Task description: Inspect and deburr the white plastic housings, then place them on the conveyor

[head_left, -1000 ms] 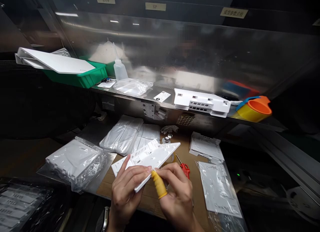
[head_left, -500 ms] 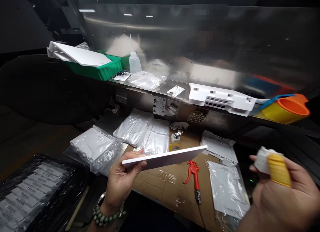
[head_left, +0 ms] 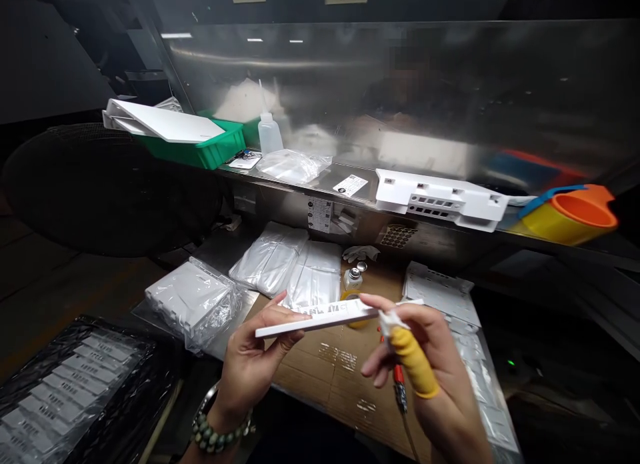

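My left hand [head_left: 257, 354] grips the left end of a thin white plastic panel [head_left: 320, 319], thumb below and fingers above. The panel is held nearly edge-on over the bench, with dark markings on its upper face. At its right end is my right hand [head_left: 430, 357], index fingertip on the panel's top. A crumpled white cloth [head_left: 389, 323] is pinched in that hand, against a thumb covered by a yellow finger cot [head_left: 415, 364]. Behind the right hand, a red air blow gun [head_left: 399, 376] lies on the cardboard, mostly hidden.
Bagged white parts [head_left: 187, 294] and stacked clear plastic bags [head_left: 273, 257] lie to the left. A small pump bottle [head_left: 353, 277] stands behind the panel. On the shelf are a green bin [head_left: 220, 147], a squeeze bottle [head_left: 270, 134], a white housing [head_left: 440, 201] and a yellow-orange cup [head_left: 570, 217].
My right hand has come in from the far right with the cloth and now touches the panel's right end. The panel has tilted, so its marked upper face shows.
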`<state>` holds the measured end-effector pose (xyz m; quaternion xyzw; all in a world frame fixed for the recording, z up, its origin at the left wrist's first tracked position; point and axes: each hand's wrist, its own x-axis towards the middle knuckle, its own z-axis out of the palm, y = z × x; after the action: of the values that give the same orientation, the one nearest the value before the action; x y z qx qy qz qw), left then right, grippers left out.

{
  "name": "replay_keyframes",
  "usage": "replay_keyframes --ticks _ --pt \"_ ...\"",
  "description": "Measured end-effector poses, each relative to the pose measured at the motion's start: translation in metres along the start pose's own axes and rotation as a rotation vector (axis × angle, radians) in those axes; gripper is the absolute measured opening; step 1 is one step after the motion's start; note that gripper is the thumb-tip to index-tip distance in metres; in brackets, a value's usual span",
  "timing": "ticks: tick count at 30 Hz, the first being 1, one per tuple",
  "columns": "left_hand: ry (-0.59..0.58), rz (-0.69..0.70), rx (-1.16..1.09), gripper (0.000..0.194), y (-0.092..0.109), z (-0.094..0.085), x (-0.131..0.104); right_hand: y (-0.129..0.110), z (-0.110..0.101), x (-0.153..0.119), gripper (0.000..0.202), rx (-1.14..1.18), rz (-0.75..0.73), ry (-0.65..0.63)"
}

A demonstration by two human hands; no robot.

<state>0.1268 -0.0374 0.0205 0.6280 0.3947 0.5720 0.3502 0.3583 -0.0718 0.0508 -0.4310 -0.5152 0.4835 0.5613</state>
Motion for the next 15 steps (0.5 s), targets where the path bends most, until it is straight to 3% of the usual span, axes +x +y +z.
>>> replay_keyframes --ticks 3,5,6,8,10,12,15 --pt "-0.065 0.145 0.060 0.023 -0.008 0.001 -0.002 0.013 0.012 0.006 0.017 -0.058 -0.011 -0.060" --pt "0.045 0.116 0.044 0.024 -0.015 0.003 -0.002 0.024 0.016 0.009 0.015 -0.087 -0.126 0.048" --pt "0.138 0.025 -0.041 0.034 -0.016 0.004 -0.001 0.030 0.016 0.009 0.015 -0.095 -0.185 0.107" --pt "0.268 -0.282 -0.375 0.061 -0.016 0.008 0.005 0.042 0.015 0.009 0.017 -0.115 -0.267 0.168" --pt "0.205 -0.641 -0.788 0.082 -0.010 0.011 0.015 0.055 0.012 0.006 0.021 -0.157 -0.298 0.125" --pt "0.121 -0.922 -1.069 0.081 -0.003 0.013 0.027 0.064 0.009 0.002 0.024 -0.195 -0.321 0.016" --pt "0.216 -1.128 -1.210 0.061 0.002 0.013 0.042 0.068 0.004 -0.004 0.024 -0.176 -0.307 -0.138"
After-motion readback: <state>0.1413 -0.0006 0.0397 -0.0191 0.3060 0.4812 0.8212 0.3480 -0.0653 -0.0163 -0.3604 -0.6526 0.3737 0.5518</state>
